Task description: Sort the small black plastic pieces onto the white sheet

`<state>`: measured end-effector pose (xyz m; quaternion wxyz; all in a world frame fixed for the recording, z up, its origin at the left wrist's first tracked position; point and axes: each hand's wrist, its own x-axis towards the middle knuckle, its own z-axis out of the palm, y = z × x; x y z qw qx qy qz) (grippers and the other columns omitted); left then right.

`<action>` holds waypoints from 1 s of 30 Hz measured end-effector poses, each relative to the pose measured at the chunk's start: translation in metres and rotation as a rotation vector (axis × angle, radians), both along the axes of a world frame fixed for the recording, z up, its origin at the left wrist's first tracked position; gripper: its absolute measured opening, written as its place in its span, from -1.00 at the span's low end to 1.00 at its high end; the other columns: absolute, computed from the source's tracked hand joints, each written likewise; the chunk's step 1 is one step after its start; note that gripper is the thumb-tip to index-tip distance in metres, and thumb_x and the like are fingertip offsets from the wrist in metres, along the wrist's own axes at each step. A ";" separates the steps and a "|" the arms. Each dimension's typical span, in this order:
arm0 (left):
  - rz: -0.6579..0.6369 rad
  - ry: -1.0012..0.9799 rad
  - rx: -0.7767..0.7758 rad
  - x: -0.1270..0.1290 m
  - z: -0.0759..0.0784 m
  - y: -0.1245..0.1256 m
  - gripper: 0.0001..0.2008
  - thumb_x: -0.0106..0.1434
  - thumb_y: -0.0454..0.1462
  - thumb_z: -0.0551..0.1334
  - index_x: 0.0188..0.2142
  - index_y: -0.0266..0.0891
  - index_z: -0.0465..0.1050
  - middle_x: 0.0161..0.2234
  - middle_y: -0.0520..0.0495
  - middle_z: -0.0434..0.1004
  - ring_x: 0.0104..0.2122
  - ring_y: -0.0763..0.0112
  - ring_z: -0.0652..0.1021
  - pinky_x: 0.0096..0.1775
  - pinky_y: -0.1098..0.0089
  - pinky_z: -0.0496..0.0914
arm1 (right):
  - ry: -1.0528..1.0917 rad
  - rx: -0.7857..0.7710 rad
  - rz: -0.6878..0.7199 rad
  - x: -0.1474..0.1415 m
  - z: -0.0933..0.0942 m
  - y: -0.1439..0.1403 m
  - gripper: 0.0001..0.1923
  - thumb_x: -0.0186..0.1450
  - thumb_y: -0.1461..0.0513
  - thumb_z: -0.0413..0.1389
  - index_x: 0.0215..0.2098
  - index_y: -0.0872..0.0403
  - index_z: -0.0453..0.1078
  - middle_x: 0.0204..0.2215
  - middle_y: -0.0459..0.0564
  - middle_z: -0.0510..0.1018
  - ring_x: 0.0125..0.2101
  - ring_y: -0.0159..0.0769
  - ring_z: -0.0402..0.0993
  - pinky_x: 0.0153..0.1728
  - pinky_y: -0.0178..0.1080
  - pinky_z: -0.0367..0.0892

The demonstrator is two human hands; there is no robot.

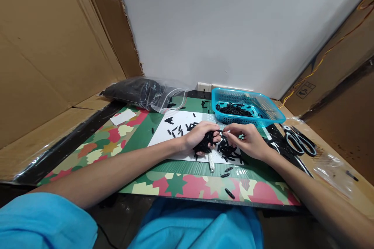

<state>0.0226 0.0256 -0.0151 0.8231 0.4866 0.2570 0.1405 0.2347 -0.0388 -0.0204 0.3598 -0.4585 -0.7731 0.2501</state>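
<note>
My left hand (201,137) is closed round a bunch of small black pieces (204,144), slim and pointed; their exact kind is too small to make out. Thumb and forefinger of my right hand (245,138) pinch one similar black piece (221,131) beside the left fingertips. Below both hands lies a white sheet (159,136) with many loose black pieces (229,151) scattered over it, thickest under my right hand. A narrow whitish strip (211,162) shows below my left hand.
A blue plastic basket (277,118) holding black pieces stands at the back right. Behind on the left lies a zip bag (137,91) of dark contents. Scissors (298,142) rest at the right. Cardboard walls (52,27) flank the patterned board (187,184).
</note>
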 end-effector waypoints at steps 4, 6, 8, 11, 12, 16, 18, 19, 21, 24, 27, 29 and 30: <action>0.005 0.002 0.014 0.000 -0.001 0.000 -0.63 0.25 -0.01 0.32 -0.38 -0.19 0.26 -0.44 0.10 0.27 -0.63 0.57 0.29 -0.79 0.62 0.09 | -0.027 0.037 0.000 0.001 0.005 -0.001 -0.74 0.48 0.11 0.06 -0.24 0.07 0.49 -0.56 -0.10 0.54 -0.57 -0.36 0.44 -0.50 -0.33 0.33; 0.002 -0.005 0.018 0.000 -0.002 0.000 -0.65 0.27 -0.02 0.30 -0.39 -0.19 0.24 -0.44 0.09 0.27 -0.63 0.57 0.28 -0.80 0.62 0.10 | -0.063 0.065 0.002 0.002 0.007 -0.001 -0.74 0.48 0.13 0.05 -0.28 0.07 0.47 -0.55 -0.10 0.54 -0.57 -0.37 0.43 -0.51 -0.35 0.31; -0.004 -0.013 0.027 0.000 -0.002 0.000 -0.66 0.28 -0.04 0.29 -0.39 -0.19 0.24 -0.43 0.09 0.27 -0.63 0.57 0.28 -0.80 0.61 0.10 | -0.163 0.144 -0.013 0.005 0.009 -0.002 -0.76 0.48 0.16 0.03 -0.27 0.06 0.46 -0.56 -0.12 0.54 -0.58 -0.39 0.43 -0.52 -0.37 0.29; -0.014 -0.016 0.045 -0.001 -0.003 0.001 -0.67 0.29 -0.05 0.29 -0.40 -0.19 0.24 -0.44 0.08 0.26 -0.64 0.57 0.29 -0.81 0.60 0.10 | -0.341 0.309 -0.073 0.015 0.013 -0.002 -0.80 0.46 0.19 0.04 -0.25 0.05 0.47 -0.53 -0.11 0.57 -0.56 -0.39 0.45 -0.49 -0.36 0.27; -0.017 -0.017 0.044 -0.001 -0.004 0.001 -0.67 0.29 -0.05 0.28 -0.40 -0.19 0.24 -0.44 0.08 0.26 -0.64 0.57 0.29 -0.81 0.60 0.10 | -0.384 0.354 -0.099 0.020 0.016 -0.002 -0.80 0.46 0.20 0.05 -0.25 0.05 0.48 -0.52 -0.09 0.58 -0.55 -0.38 0.46 -0.47 -0.34 0.26; -0.006 -0.018 0.025 -0.002 -0.004 0.002 -0.68 0.28 -0.05 0.28 -0.40 -0.18 0.24 -0.44 0.09 0.26 -0.64 0.56 0.29 -0.83 0.61 0.09 | -0.578 0.488 -0.335 0.042 0.032 0.004 -0.75 0.47 0.17 0.02 -0.28 0.04 0.51 -0.46 -0.06 0.64 -0.50 -0.33 0.52 -0.43 -0.29 0.20; 0.000 -0.011 0.024 -0.002 -0.004 0.002 -0.68 0.27 -0.05 0.28 -0.40 -0.18 0.24 -0.44 0.09 0.27 -0.64 0.56 0.29 -0.83 0.60 0.09 | -0.733 0.491 -0.556 0.051 0.041 0.009 -0.76 0.48 0.15 0.01 -0.16 0.01 0.52 -0.43 -0.06 0.67 -0.48 -0.28 0.56 -0.48 -0.28 0.11; 0.002 -0.007 0.022 -0.002 -0.004 0.002 -0.67 0.27 -0.05 0.29 -0.41 -0.18 0.23 -0.44 0.09 0.27 -0.65 0.57 0.28 -0.83 0.61 0.09 | -0.803 0.458 -0.647 0.053 0.045 0.011 -0.75 0.48 0.14 0.02 -0.05 0.00 0.50 -0.41 -0.05 0.68 -0.46 -0.25 0.58 -0.50 -0.28 0.06; 0.010 -0.007 0.023 -0.003 -0.004 0.003 -0.67 0.27 -0.06 0.29 -0.40 -0.18 0.23 -0.44 0.09 0.27 -0.64 0.57 0.28 -0.82 0.61 0.08 | -0.892 0.361 -0.743 0.052 0.052 0.013 -0.65 0.48 0.10 0.03 0.17 -0.02 0.41 -0.37 -0.05 0.70 -0.42 -0.18 0.61 -0.52 -0.28 0.00; 0.004 -0.013 0.027 -0.003 -0.005 0.004 -0.68 0.28 -0.05 0.28 -0.40 -0.18 0.23 -0.45 0.10 0.28 -0.65 0.57 0.26 -0.82 0.61 0.08 | -0.820 0.251 -0.718 0.039 0.060 0.003 -0.64 0.48 0.04 0.03 0.16 -0.05 0.42 -0.34 -0.08 0.70 -0.41 -0.20 0.60 -0.51 -0.28 0.05; -0.005 -0.024 0.034 -0.004 -0.006 0.006 -0.69 0.27 -0.07 0.28 -0.40 -0.17 0.22 -0.45 0.10 0.28 -0.65 0.57 0.25 -0.83 0.61 0.08 | -0.596 0.206 -0.620 0.021 0.064 -0.022 -0.68 0.49 -0.01 0.03 0.02 -0.08 0.49 -0.38 -0.13 0.65 -0.53 -0.33 0.48 -0.48 -0.29 0.15; -0.004 -0.027 0.041 -0.003 -0.007 0.006 -0.70 0.26 -0.08 0.28 -0.40 -0.17 0.22 -0.45 0.10 0.27 -0.64 0.56 0.26 -0.83 0.61 0.07 | -0.418 0.122 -0.540 0.012 0.062 -0.040 -0.65 0.50 -0.05 0.00 -0.02 -0.06 0.50 -0.47 -0.15 0.59 -0.58 -0.37 0.39 -0.50 -0.30 0.16; -0.002 -0.030 0.047 -0.003 -0.007 0.006 -0.71 0.25 -0.09 0.28 -0.41 -0.17 0.22 -0.45 0.10 0.27 -0.64 0.56 0.27 -0.83 0.62 0.07 | -0.351 0.083 -0.550 0.009 0.060 -0.048 -0.64 0.50 -0.06 -0.01 -0.03 -0.05 0.49 -0.51 -0.15 0.55 -0.59 -0.37 0.36 -0.52 -0.30 0.14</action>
